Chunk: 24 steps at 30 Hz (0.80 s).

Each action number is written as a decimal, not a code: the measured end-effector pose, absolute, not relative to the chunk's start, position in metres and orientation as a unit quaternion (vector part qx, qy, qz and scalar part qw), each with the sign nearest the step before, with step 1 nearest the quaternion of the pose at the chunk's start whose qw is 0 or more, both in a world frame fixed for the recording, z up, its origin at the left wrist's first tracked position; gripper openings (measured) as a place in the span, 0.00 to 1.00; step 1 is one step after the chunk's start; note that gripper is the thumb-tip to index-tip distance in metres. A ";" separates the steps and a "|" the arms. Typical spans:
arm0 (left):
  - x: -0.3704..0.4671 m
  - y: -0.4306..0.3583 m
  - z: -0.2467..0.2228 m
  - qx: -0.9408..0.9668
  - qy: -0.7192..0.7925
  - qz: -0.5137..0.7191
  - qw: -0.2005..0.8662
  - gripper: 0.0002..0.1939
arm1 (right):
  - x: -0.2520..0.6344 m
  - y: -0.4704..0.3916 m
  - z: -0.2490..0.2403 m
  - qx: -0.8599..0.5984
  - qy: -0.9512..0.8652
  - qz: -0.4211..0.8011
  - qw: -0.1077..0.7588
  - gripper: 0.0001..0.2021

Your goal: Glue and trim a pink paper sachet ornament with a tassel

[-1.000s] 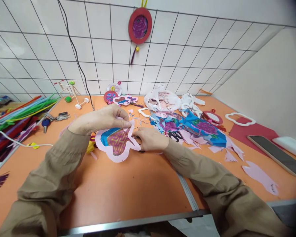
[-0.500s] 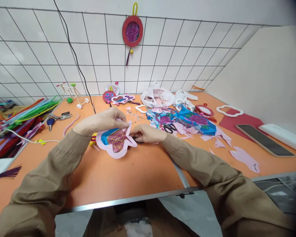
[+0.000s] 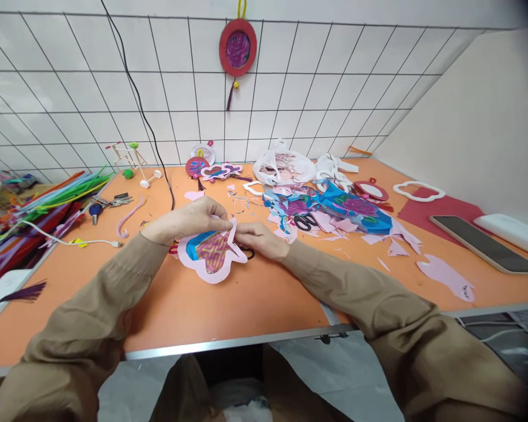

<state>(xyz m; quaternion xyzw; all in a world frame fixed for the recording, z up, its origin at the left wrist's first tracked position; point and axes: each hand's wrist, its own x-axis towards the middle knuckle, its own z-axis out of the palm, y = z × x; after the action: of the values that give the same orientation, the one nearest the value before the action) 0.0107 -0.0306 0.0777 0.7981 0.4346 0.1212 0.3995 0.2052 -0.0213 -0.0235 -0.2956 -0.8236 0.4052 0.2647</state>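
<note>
A pink wavy-edged paper frame [image 3: 219, 275] with blue and purple-gold patterned material [image 3: 213, 252] in its middle is held above the table. My left hand [image 3: 198, 218] pinches its upper edge between thumb and fingers. At its right side my right hand [image 3: 261, 240] is closed, fingertips against the pink edge. Below those fingers a black handle loop of scissors [image 3: 249, 253] shows; their blades are hidden. A red and yellow item, partly covered, lies behind the frame's left side.
Pink paper scraps [image 3: 330, 223], blue floral material [image 3: 356, 208] and another pair of black-handled scissors [image 3: 305, 221] lie to the right. A phone [image 3: 484, 243] rests at far right. Keys [image 3: 114, 202], a cable [image 3: 53, 237] and coloured pipe cleaners [image 3: 61, 199] are left. A white plastic bag [image 3: 284, 167] stands behind.
The view has shifted slightly. My right hand has come closer to the frame's edge, its fingers now against the pink paper. My left hand keeps its pinch.
</note>
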 end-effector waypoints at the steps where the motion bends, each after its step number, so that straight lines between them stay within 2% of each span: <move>1: 0.012 -0.031 0.077 0.799 0.438 0.119 0.394 0.14 | 0.206 -0.023 -0.023 -0.295 -0.809 0.422 0.284 0.22; 3: 0.014 -0.035 0.075 0.797 0.451 0.116 0.384 0.15 | 0.205 -0.028 -0.023 -0.293 -0.785 0.449 0.310 0.24; 8: 0.020 -0.047 0.072 0.781 0.489 0.118 0.371 0.12 | 0.193 -0.043 -0.027 -0.330 -0.693 0.540 0.345 0.21; 16: 0.014 -0.041 0.055 0.770 0.478 0.156 0.392 0.12 | 0.188 -0.047 -0.030 -0.311 -0.660 0.598 0.333 0.20; 19: 0.009 -0.037 0.050 0.730 0.467 0.218 0.448 0.13 | 0.190 -0.044 -0.032 -0.339 -0.636 0.586 0.371 0.21; 24: -0.002 -0.039 0.037 0.585 0.472 0.369 0.547 0.22 | 0.190 -0.041 -0.034 -0.378 -0.586 0.549 0.461 0.22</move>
<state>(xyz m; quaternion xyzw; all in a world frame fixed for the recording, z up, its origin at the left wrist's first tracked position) -0.0022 -0.0387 0.0371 0.5850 0.4716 0.3695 0.5467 0.1903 -0.0410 -0.0336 -0.3776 -0.5864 0.5490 0.4605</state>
